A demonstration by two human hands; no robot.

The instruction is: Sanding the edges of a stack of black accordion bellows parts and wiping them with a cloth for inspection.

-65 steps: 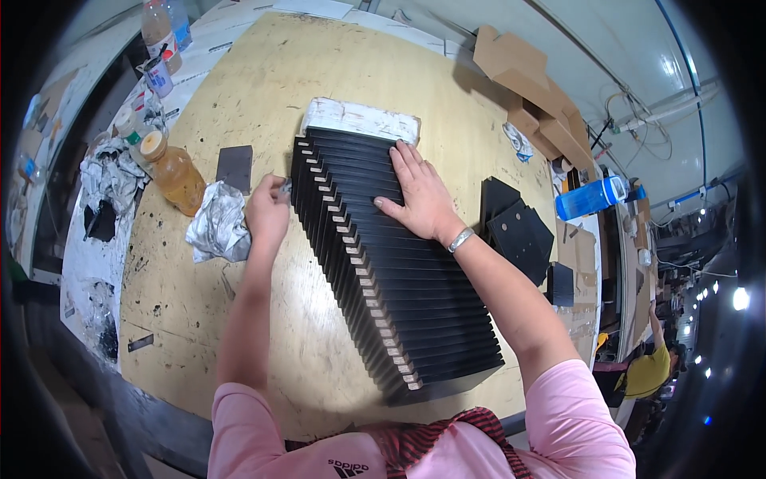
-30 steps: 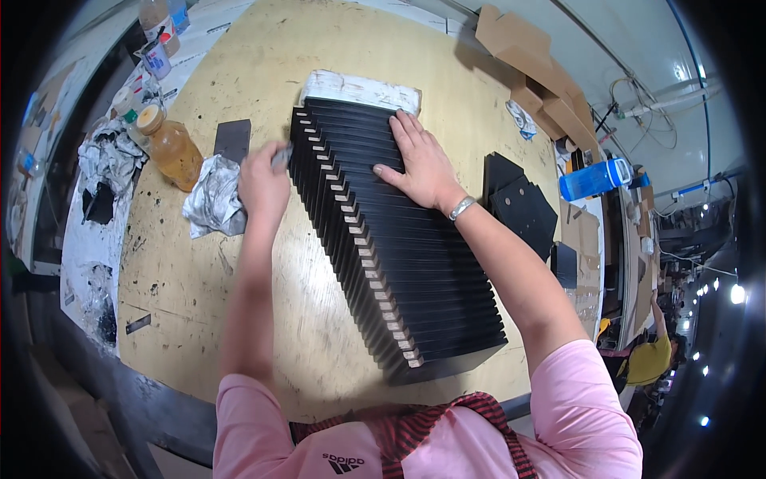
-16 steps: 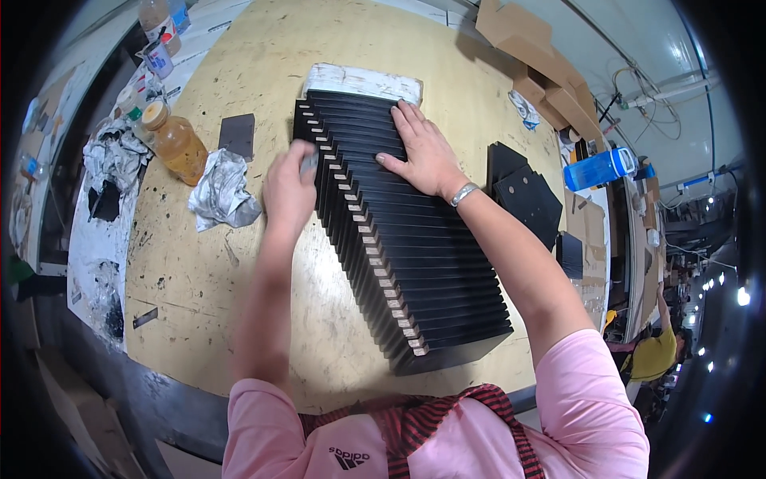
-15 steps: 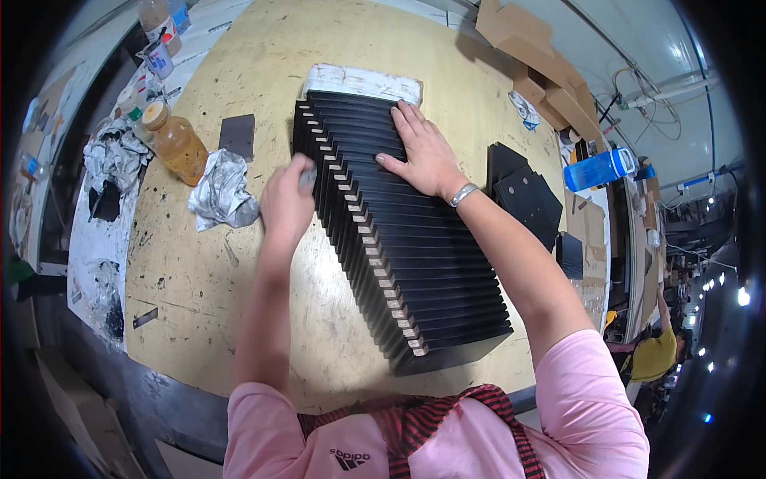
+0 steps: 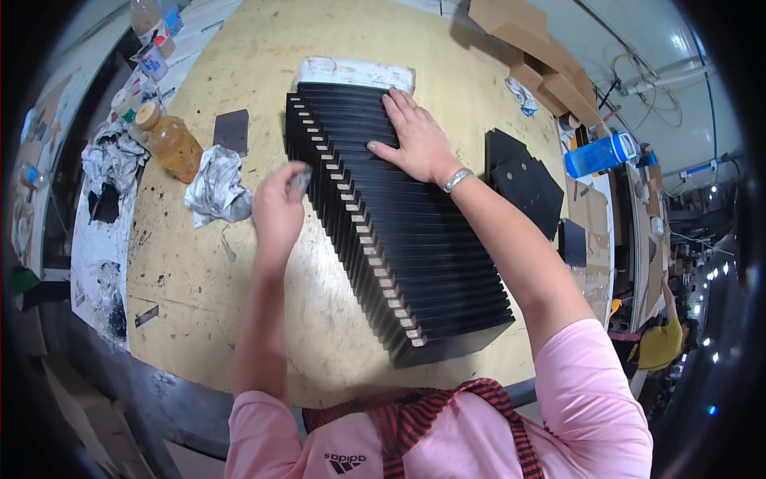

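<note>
A long row of black boards (image 5: 415,231) stands slanting across the table, packed face to face, with a bare pale notch on each board's left edge. My right hand (image 5: 416,142) lies on top near the far end, fingers stretched and thumb apart. Just left of the row's far part, my left hand (image 5: 278,203) is closed round a small grey pad (image 5: 301,180), mostly hidden by the fingers. A gap shows between this hand and the boards. Against the far end rests a white, paint-worn block (image 5: 359,72).
A crumpled grey-white rag (image 5: 217,188), a bottle of amber liquid (image 5: 171,144) and a dark flat piece (image 5: 231,131) lie to the left. On the right are loose black boards (image 5: 527,191), a blue bottle (image 5: 594,156) and cardboard boxes (image 5: 550,80). Another person (image 5: 661,345) is far right.
My left hand has shifted slightly toward me and left with the grey pad. The right hand keeps its place on the boards, while the whole view has moved a little.
</note>
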